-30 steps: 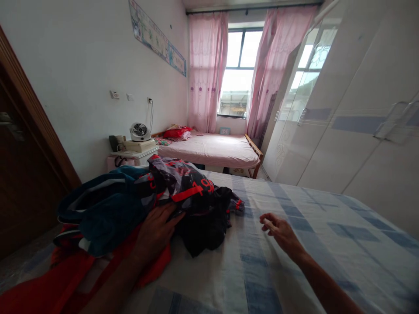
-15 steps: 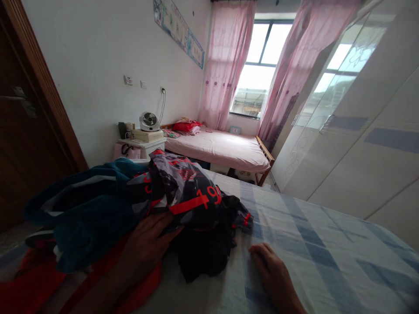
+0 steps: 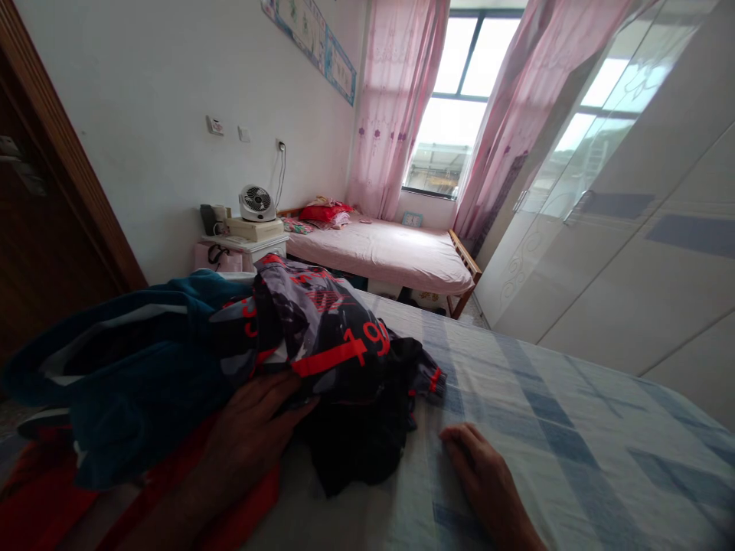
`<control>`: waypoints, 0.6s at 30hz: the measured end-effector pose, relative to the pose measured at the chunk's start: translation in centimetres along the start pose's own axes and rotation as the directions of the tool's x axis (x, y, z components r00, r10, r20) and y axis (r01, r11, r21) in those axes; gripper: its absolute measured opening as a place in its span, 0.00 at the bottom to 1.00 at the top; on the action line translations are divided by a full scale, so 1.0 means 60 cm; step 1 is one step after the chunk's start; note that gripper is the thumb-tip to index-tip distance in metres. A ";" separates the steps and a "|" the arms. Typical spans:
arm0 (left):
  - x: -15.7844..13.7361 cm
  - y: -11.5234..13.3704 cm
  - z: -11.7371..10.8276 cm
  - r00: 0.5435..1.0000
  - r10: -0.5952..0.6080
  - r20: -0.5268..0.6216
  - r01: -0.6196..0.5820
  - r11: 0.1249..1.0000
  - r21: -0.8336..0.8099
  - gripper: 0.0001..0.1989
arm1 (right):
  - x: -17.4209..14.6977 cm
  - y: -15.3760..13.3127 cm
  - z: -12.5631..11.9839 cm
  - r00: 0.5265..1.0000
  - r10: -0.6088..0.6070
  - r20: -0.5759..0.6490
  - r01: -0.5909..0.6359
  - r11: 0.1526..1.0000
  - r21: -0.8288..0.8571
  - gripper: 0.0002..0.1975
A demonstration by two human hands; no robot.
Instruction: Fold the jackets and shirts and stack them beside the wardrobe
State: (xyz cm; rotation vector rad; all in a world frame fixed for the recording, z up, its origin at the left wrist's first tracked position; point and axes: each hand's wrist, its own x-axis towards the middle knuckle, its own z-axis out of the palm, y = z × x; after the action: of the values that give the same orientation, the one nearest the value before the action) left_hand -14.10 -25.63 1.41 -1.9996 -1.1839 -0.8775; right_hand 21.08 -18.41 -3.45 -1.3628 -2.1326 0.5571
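My left hand [image 3: 253,425] lies with its fingers stretched out along the lower edge of a black, grey and red printed shirt [image 3: 338,329]. Its fingertips touch the cloth and are partly lost in the dark folds. The shirt is crumpled on a pile with a teal garment [image 3: 155,367] to its left. Bright red-orange clothing [image 3: 246,497] shows beneath my left forearm. A plain black garment [image 3: 361,444] hangs out under the shirt. On the blue-striped bedsheet [image 3: 551,413], right of the pile, rests my right hand [image 3: 479,467], fingers loosely curled, nothing visible in them.
Beyond this bed stands another bed with a pink sheet [image 3: 390,252] and a red bundle [image 3: 325,212]. A white fan [image 3: 257,203] sits on a box on the bedside cabinet [image 3: 269,249]. The wardrobe [image 3: 625,275] lines the right side, a brown door [image 3: 46,229] the left.
The view has tilted slightly downward and shifted a little. Both hands and the clothes keep about the same places relative to each other.
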 end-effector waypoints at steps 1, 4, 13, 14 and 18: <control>0.001 0.000 -0.001 1.000 -0.003 -0.006 0.003 1.000 -0.004 0.14 | 0.000 0.000 0.000 1.000 -0.003 -0.003 0.003 1.000 -0.003 0.11; 0.001 0.000 -0.001 1.000 0.000 -0.003 0.000 1.000 -0.004 0.14 | 0.002 -0.002 -0.001 1.000 -0.005 -0.013 0.005 1.000 -0.012 0.11; -0.005 -0.003 0.000 0.999 0.011 0.045 -0.011 1.000 0.004 0.15 | 0.004 -0.006 -0.003 1.000 0.002 -0.022 -0.003 0.999 -0.051 0.11; -0.006 -0.003 0.000 0.999 0.015 0.049 -0.015 1.000 0.004 0.15 | 0.004 -0.008 -0.003 1.000 0.009 -0.024 -0.010 0.998 -0.058 0.12; -0.008 -0.005 0.002 0.998 0.017 0.057 -0.018 1.000 0.011 0.15 | 0.002 -0.020 -0.004 0.999 0.029 -0.029 -0.031 0.996 -0.082 0.12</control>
State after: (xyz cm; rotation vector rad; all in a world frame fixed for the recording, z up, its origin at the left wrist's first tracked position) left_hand -14.54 -25.65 1.04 -2.0346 -1.1980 -0.8079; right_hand 20.38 -18.77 -2.50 -1.4414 -2.1371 0.4639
